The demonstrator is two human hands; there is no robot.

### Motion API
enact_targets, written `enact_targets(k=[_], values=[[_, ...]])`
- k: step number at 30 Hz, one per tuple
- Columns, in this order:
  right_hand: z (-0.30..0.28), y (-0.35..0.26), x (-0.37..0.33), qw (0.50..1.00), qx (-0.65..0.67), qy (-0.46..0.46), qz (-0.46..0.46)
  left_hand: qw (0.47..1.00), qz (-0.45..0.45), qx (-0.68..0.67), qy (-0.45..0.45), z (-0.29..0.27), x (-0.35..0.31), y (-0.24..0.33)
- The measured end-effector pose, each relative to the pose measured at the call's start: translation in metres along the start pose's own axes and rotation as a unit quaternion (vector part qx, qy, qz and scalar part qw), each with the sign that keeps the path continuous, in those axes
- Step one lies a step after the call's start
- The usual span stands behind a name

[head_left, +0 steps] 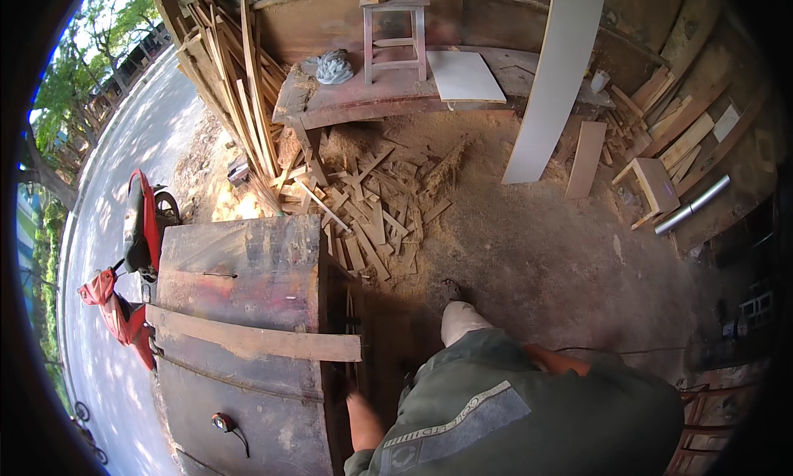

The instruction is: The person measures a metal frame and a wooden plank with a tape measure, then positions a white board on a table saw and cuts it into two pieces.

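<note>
We look down on a dark wooden workbench (239, 261) w/ a long plank (252, 341) laid crosswise over its top, one end sticking out past the bench's right edge; a tape measure (221, 423) sits on the bench nearer us, apart from the plank. Our left hand (355, 393) reaches down at the bench's right edge, just below the plank's overhanging end; fingers are lost in shadow there, so we can't tell if the hand is open or closed, or whether it touches anything; prob. near the bench side. Right hand is out of sight behind the green-grey shirt (512, 410); only a strip of the arm shows. Beyond the bench: a heap of wood offcuts (363, 220) on sawdust-covered ground; a small stool (395, 38) on a low platform w/ a pale board (465, 75) beside it; a white panel (553, 79) leaning upright; a red scooter (132, 261) parked left of the bench by the road.
</note>
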State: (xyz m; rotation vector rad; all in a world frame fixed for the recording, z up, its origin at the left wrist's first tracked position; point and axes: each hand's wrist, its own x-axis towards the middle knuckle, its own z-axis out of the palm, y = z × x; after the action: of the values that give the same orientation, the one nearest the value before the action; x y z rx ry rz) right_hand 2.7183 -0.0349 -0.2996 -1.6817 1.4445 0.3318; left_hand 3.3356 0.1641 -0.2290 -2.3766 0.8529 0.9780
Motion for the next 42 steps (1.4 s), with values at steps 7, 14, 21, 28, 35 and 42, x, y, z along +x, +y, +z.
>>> enact_targets(k=[7,14,21,28,35,42], values=[[-0.125,-0.112,0.012,0.792,0.502,-0.17,0.302,0.994,0.049,0.101,0.005,0.013,-0.025,0.009],[-0.309,-0.131,0.228,0.925,0.294,-0.101,0.217,0.961,-0.059,-0.27,-0.018,-0.006,-0.08,0.151],[-0.675,-0.223,0.518,0.973,0.121,0.193,-0.023,0.809,-0.073,-0.575,-0.1,-0.136,-0.11,0.324],[-0.808,-0.267,0.683,0.943,0.098,0.318,0.007,0.784,-0.081,-0.608,-0.095,-0.236,-0.096,0.375],[-0.858,-0.223,0.75,0.874,0.377,0.291,-0.093,0.738,0.004,-0.673,-0.058,-0.308,0.013,0.392],[-0.84,-0.348,0.637,0.819,0.541,0.078,-0.173,0.648,-0.016,-0.761,-0.038,-0.257,-0.03,0.382]])
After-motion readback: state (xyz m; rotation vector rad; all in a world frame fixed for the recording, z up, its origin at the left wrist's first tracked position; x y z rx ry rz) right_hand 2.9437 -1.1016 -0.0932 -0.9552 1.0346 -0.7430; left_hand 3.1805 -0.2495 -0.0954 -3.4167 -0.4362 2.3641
